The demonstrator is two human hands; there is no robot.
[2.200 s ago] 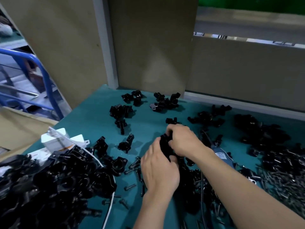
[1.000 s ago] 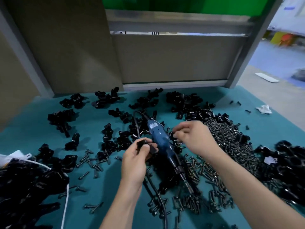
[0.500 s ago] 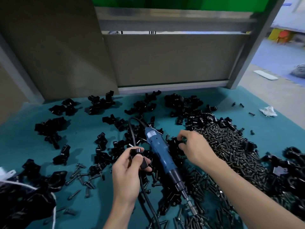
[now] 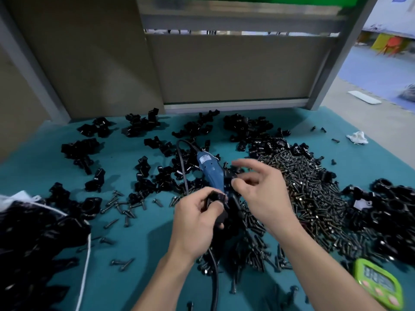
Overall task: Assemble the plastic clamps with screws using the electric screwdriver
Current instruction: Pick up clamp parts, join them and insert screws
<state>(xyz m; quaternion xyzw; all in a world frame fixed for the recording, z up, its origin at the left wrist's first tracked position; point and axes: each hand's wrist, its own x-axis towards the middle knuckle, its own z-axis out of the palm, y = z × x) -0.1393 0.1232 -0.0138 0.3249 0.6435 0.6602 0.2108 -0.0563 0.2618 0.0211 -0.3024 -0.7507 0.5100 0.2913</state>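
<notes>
Left hand [image 4: 197,221] grips one clamp half [image 4: 216,198]; right hand [image 4: 262,191] pinches a second clamp half [image 4: 229,176], remaining fingers spread. Unheld, the electric screwdriver [image 4: 211,173] lies on the bench [image 4: 139,248] beside the screw pile [image 4: 303,189]. Assessment: halves not yet mated, no screw fitted; heaps of loose clamps [image 4: 29,243] await assembly.

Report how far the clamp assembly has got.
Done: clamp clusters along the back may be finished, unclear. In hand: left hand grips a clamp piece; right hand meets a second piece beside the electric screwdriver, lying on the mat. Left: driving a screw, plus the screw pile and heaps of clamp parts.
</notes>
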